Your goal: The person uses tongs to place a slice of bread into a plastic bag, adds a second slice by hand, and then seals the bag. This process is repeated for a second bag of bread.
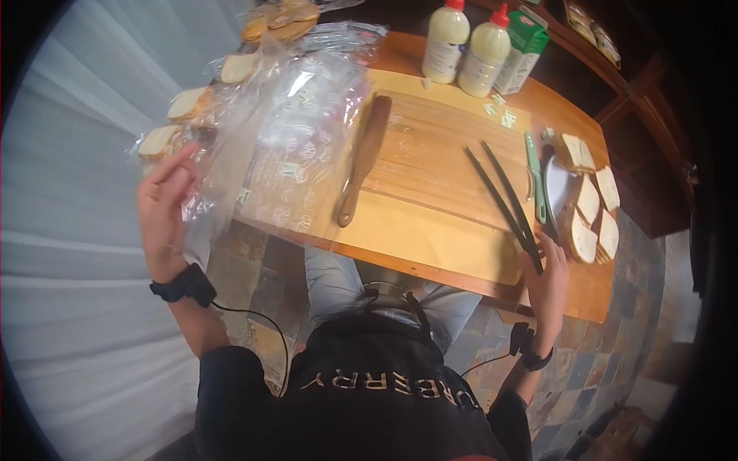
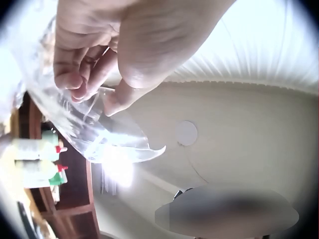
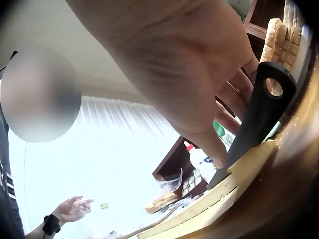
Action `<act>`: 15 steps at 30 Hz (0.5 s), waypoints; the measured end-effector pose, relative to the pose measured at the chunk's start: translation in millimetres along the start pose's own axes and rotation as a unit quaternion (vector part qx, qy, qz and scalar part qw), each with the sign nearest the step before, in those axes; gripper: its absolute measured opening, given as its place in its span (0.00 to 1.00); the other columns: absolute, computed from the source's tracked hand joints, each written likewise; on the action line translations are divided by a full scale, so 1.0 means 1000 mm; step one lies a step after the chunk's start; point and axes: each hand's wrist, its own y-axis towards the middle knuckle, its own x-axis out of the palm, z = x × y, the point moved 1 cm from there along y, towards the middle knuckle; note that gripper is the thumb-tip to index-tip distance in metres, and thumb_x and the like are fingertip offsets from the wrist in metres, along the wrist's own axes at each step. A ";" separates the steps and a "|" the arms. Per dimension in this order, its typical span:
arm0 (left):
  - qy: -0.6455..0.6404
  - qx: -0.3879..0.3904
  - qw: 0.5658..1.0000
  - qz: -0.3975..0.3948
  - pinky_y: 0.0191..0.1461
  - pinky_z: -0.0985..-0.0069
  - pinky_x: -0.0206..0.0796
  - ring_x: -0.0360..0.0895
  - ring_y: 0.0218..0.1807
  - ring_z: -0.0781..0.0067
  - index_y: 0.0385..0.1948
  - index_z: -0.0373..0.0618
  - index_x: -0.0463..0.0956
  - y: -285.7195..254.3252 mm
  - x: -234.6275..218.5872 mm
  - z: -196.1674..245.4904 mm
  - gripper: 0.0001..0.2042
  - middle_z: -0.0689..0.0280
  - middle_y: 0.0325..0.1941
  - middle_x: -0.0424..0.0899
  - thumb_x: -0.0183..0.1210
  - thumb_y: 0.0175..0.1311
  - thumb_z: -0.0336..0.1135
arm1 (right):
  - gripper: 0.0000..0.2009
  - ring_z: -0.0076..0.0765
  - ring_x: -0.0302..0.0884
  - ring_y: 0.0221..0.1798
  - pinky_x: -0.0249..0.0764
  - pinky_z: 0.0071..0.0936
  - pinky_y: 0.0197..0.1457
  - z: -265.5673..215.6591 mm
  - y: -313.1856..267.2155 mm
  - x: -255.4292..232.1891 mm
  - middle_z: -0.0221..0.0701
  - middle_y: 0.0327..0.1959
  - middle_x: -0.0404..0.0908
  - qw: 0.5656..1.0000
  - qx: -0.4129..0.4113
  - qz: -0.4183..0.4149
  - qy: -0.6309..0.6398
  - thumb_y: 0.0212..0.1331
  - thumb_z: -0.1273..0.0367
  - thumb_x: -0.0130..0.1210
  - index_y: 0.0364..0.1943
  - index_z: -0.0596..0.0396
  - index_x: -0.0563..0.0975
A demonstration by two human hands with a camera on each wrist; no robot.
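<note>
My left hand (image 1: 165,203) is raised beyond the table's left edge, its curled fingers and thumb pinching a clear plastic bag (image 1: 234,146). In the left wrist view the thin film (image 2: 75,124) hangs from the fingertips. At the table's front right, my right hand (image 1: 547,280) rests against the near end of black tongs (image 1: 503,196), whose two arms point away over the wooden board (image 1: 438,157). The right wrist view shows the thumb beside the black handle (image 3: 264,107) and loosely bent fingers partly hidden behind it.
A wooden spatula (image 1: 367,154) lies on the board's left, beside stacked plastic bags (image 1: 292,138). Wrapped sandwiches (image 1: 192,104) line the left edge. A green knife (image 1: 535,177) and cut sandwiches (image 1: 588,200) on a plate are at right. Two bottles (image 1: 446,46) and a green carton (image 1: 524,50) stand behind.
</note>
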 end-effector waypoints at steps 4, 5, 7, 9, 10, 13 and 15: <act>0.073 -0.027 0.997 0.012 0.31 0.83 0.60 0.68 0.29 0.87 0.49 0.34 0.81 0.005 -0.009 0.009 0.14 0.74 0.31 0.77 0.61 0.62 0.27 | 0.18 0.45 0.77 0.41 0.72 0.38 0.46 0.001 0.000 0.002 0.40 0.38 0.79 1.000 0.008 0.000 0.011 0.60 0.70 0.63 0.54 0.61 0.76; 0.076 -0.031 0.996 0.017 0.31 0.83 0.60 0.68 0.29 0.87 0.49 0.34 0.81 0.005 0.002 0.001 0.14 0.74 0.31 0.77 0.61 0.62 0.27 | 0.18 0.44 0.77 0.41 0.72 0.37 0.46 0.002 0.001 0.002 0.40 0.38 0.80 1.000 0.015 -0.003 0.016 0.61 0.70 0.63 0.54 0.60 0.76; 0.202 -0.018 0.978 -0.037 0.32 0.82 0.63 0.71 0.28 0.84 0.48 0.39 0.82 0.001 0.015 -0.025 0.12 0.72 0.32 0.79 0.62 0.63 0.29 | 0.18 0.44 0.77 0.41 0.72 0.37 0.46 0.002 0.001 0.004 0.39 0.38 0.79 1.000 0.006 -0.011 0.017 0.62 0.69 0.63 0.55 0.60 0.76; 0.327 -0.073 0.930 -0.148 0.37 0.81 0.66 0.74 0.32 0.82 0.47 0.44 0.82 0.002 -0.002 -0.062 0.12 0.69 0.33 0.82 0.63 0.62 0.31 | 0.19 0.43 0.77 0.41 0.72 0.36 0.47 0.003 0.001 0.006 0.39 0.39 0.79 1.000 0.008 0.006 0.025 0.62 0.69 0.63 0.56 0.60 0.76; 0.331 -0.078 0.930 -0.143 0.37 0.81 0.66 0.74 0.32 0.82 0.47 0.44 0.82 -0.002 -0.008 -0.074 0.12 0.69 0.33 0.82 0.63 0.62 0.31 | 0.19 0.42 0.77 0.41 0.72 0.36 0.47 0.005 0.001 0.007 0.39 0.39 0.79 1.000 0.008 0.003 0.028 0.62 0.69 0.63 0.56 0.60 0.76; 0.363 -0.109 0.914 -0.143 0.39 0.78 0.67 0.76 0.36 0.79 0.48 0.46 0.82 -0.008 -0.022 -0.098 0.14 0.66 0.38 0.84 0.64 0.59 0.31 | 0.19 0.40 0.77 0.41 0.72 0.35 0.46 0.005 -0.001 0.004 0.37 0.39 0.79 0.999 0.000 -0.014 0.039 0.63 0.68 0.62 0.56 0.61 0.76; 0.379 -0.030 0.896 -0.231 0.49 0.73 0.70 0.77 0.47 0.72 0.52 0.48 0.81 -0.011 -0.025 -0.107 0.19 0.65 0.49 0.83 0.65 0.56 0.33 | 0.19 0.38 0.76 0.40 0.71 0.34 0.45 0.001 0.000 0.000 0.36 0.38 0.79 0.999 0.010 -0.024 0.042 0.64 0.67 0.62 0.56 0.61 0.75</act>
